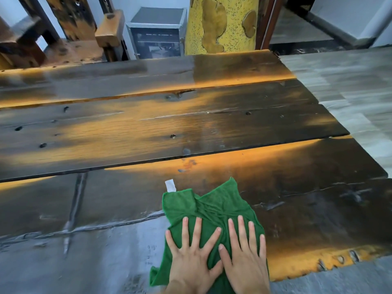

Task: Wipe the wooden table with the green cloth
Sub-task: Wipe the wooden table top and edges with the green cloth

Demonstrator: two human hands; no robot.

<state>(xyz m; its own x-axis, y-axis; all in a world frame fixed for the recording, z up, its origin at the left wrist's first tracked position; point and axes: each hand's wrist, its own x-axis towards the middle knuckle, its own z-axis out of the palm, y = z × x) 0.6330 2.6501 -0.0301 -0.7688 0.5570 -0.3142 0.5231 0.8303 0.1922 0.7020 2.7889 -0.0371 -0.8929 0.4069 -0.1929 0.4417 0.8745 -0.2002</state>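
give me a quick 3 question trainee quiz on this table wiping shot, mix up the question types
1. True or false: both hands lie flat, fingers spread, on the green cloth.
2. Multiple choice: the cloth's white tag sticks out at its A) far left corner B) near right corner C) middle.
3. Short answer: what tall yellow thing stands beyond the far edge of the wooden table?

Key
1. True: the left hand and right hand press side by side on the cloth.
2. A.
3. A yellow speckled pillar with patches where the coating has peeled.
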